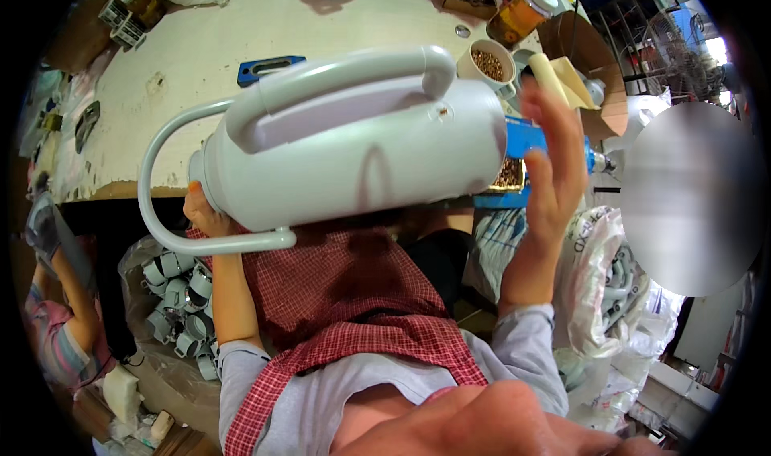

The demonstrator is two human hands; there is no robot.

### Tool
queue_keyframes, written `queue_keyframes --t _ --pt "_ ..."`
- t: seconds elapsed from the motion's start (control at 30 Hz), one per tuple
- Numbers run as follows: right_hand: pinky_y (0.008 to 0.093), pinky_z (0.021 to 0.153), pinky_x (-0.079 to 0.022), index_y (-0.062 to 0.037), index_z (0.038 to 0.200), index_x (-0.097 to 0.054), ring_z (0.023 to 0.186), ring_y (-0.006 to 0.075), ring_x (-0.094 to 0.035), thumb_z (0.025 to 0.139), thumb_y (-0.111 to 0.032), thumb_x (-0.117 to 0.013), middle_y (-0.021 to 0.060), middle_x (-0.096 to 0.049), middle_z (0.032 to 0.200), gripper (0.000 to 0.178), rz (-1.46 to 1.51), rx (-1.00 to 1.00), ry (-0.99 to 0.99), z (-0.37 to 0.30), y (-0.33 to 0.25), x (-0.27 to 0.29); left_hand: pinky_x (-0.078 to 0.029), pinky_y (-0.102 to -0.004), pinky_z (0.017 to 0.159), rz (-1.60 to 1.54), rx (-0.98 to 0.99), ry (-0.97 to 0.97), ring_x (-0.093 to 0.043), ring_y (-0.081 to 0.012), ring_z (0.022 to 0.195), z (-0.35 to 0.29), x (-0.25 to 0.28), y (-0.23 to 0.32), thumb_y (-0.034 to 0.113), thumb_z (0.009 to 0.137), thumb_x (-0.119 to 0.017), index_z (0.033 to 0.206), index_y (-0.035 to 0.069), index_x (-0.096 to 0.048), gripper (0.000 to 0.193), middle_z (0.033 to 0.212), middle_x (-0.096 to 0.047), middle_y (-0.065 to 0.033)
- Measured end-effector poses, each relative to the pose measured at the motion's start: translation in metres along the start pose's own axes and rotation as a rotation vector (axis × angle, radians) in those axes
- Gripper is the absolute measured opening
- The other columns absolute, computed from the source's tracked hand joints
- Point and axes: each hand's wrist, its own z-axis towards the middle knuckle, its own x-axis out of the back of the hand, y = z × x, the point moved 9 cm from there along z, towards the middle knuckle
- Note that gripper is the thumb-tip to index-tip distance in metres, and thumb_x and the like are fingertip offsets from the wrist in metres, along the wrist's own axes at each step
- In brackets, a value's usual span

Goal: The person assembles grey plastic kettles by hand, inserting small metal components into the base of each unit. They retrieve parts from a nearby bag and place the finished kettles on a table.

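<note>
A pale grey vacuum jug body (353,155) lies on its side in the air, at the table's front edge. Its thick side handle (329,79) faces up and away from me, and a thin curved carrying bail (147,175) loops out past the neck at the left. My left hand (207,213) is wrapped round the neck end, with part of its fingers hidden behind the jug. At the right, beside the base end, my right hand (554,171) is raised with fingers apart and nothing visible in it. A small hole shows near the handle's right foot.
On the pale table (193,46) are a blue-edged tool (270,68), a white mug of brass-coloured screws (487,63) and a blue device (524,137). A bag of grey cups (183,303) stands left, a bag of grey handles (614,287) right. Another person (72,311) works at far left.
</note>
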Motion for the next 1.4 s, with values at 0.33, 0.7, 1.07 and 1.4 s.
queue_keyframes --t 0.33,0.7,1.07,1.4 --pt "0.0261 0.086 -0.052 0.0007 0.125 -0.063 0.096 0.0131 -0.064 0.087 -0.002 -0.067 0.0069 -0.068 0.104 0.038 0.602 -0.242 -0.278 0.027 0.024 -0.079 -0.045 -0.0243 0.051 -0.102 0.045 -0.132 -0.057 -0.0086 0.057 0.008 0.009 -0.013 0.038 0.106 -0.040 0.073 0.001 -0.063 0.055 0.067 -0.065 -0.0030" --pt "0.0309 0.088 -0.051 -0.0017 0.115 -0.067 0.093 0.0214 -0.067 0.081 -0.009 -0.072 0.0101 -0.071 0.101 0.035 0.039 -0.044 -0.264 0.027 0.011 -0.066 -0.050 -0.0251 0.056 -0.175 0.072 -0.140 -0.063 -0.0114 0.062 -0.004 0.006 -0.027 0.038 0.106 -0.042 0.081 -0.001 -0.068 0.053 0.071 -0.068 -0.0051" --pt "0.0378 0.099 -0.045 -0.0044 0.111 -0.070 0.097 0.0265 -0.065 0.080 -0.016 -0.074 0.0120 -0.071 0.105 0.033 -0.063 0.037 -0.227 0.026 0.009 -0.066 -0.054 -0.0287 0.061 -0.251 0.214 0.051 -0.065 -0.0146 0.070 -0.014 0.011 -0.035 0.040 0.105 -0.043 0.098 -0.006 -0.064 0.051 0.087 -0.070 -0.0093" --pt "0.0400 0.083 -0.051 -0.0122 0.112 -0.072 0.090 0.0316 -0.064 0.080 -0.028 -0.074 0.0127 -0.072 0.097 0.036 0.136 0.039 -0.227 0.029 0.016 -0.088 -0.054 -0.0304 0.066 -0.167 0.262 -0.027 -0.065 -0.0162 0.076 -0.012 -0.040 -0.056 0.041 0.105 -0.042 0.104 -0.004 -0.063 0.050 0.092 -0.069 -0.0094"
